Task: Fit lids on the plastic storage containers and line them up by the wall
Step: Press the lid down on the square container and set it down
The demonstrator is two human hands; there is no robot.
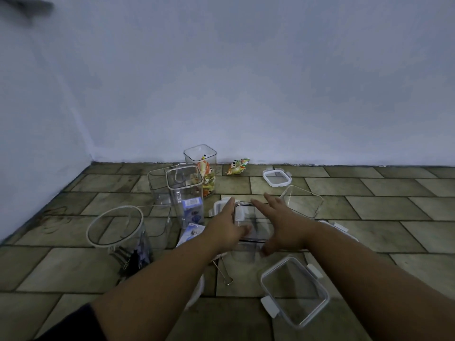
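A clear square container (251, 217) with a dark-rimmed lid on top stands on the tiled floor (369, 193), well apart from the wall (246, 94), directly between the two grips. The left grip (222, 227) lies along its left edge and the right grip (283, 230) along its right edge, both released with fingers straight and spread. A loose clip lid (295, 291) lies nearer the person, just right of the right forearm.

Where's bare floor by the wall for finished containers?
Free: the tiles along the wall right of the loose lid, and the strip between the corner and the snack-filled container. Crowded: around the left hand and right hand, plus the jars left of them.
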